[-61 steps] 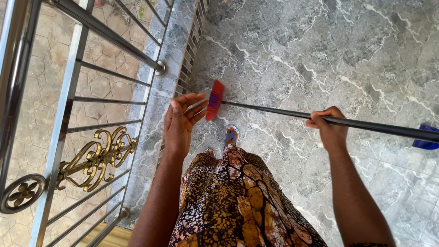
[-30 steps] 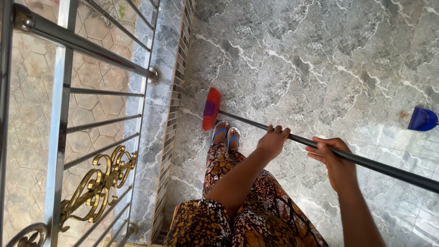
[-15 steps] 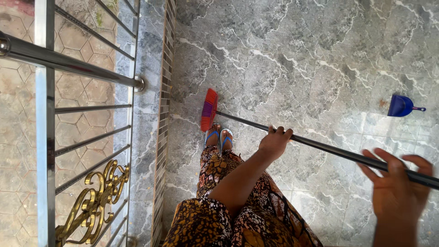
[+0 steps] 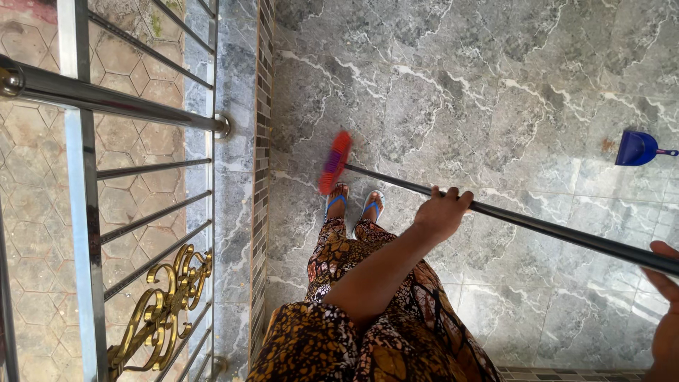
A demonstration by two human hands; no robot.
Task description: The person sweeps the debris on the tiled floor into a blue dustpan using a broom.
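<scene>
Looking straight down here. The left hand [image 4: 440, 212] is wrapped over the dark handle of a broom [image 4: 495, 212], fingers curled around the pole about a third of the way up from the head, so that's a firm closed grip. The right hand [image 4: 665, 311] is mostly cut off at the right edge of the frame; you can see fingers sitting just under the pole near its upper end, but I honestly can't tell if it's gripping the handle or just open next to it.

The broom runs diagonally from lower right up to the middle of the shot. Its red and purple bristle head [image 4: 334, 162] is blurred and sits down by the grey marble-look floor tiles [image 4: 460, 85], just ahead of the person's feet in blue flip-flops [image 4: 353, 204]. The person's wearing a brown, orange and black patterned dress [image 4: 368, 311].

Over on the right there's a blue dustpan [image 4: 639, 148] lying on the tiles, well apart from the broom head. Along the left side is a shiny metal railing [image 4: 106, 99] with a gold scrollwork ornament [image 4: 166, 311], and a strip of small mosaic tiles [image 4: 263, 177] borders the floor beside it. Hexagonal paving [image 4: 42, 212] shows through the bars below.
</scene>
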